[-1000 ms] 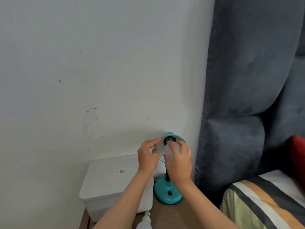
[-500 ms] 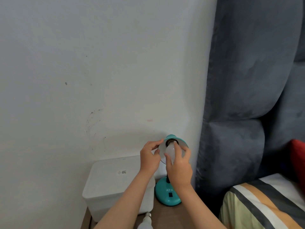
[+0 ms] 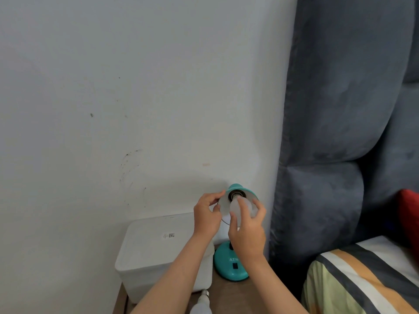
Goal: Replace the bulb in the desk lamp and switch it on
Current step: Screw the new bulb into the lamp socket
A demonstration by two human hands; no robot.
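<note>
A teal desk lamp stands on a wooden bedside table, its round base (image 3: pixel 231 267) carrying a black switch. Its shade (image 3: pixel 240 190) is tipped towards me, white inside. My left hand (image 3: pixel 207 215) pinches the shade's left rim. My right hand (image 3: pixel 248 227) grips a white bulb (image 3: pixel 237 207) whose metal end sits in the dark socket. A second white bulb (image 3: pixel 201 304) lies on the table at the bottom edge, screw cap pointing away from me.
A white lidded plastic box (image 3: pixel 154 248) stands on the table (image 3: pixel 238 295) just left of the lamp, against the wall. A grey padded headboard (image 3: pixel 335 155) rises right beside the lamp. A striped blanket (image 3: pixel 362 279) and a red cushion (image 3: pixel 410 214) lie at right.
My right hand has shifted its grip around the bulb at the socket, fingers turning. The left hand stays on the shade's rim. The camera view drifted slightly.
</note>
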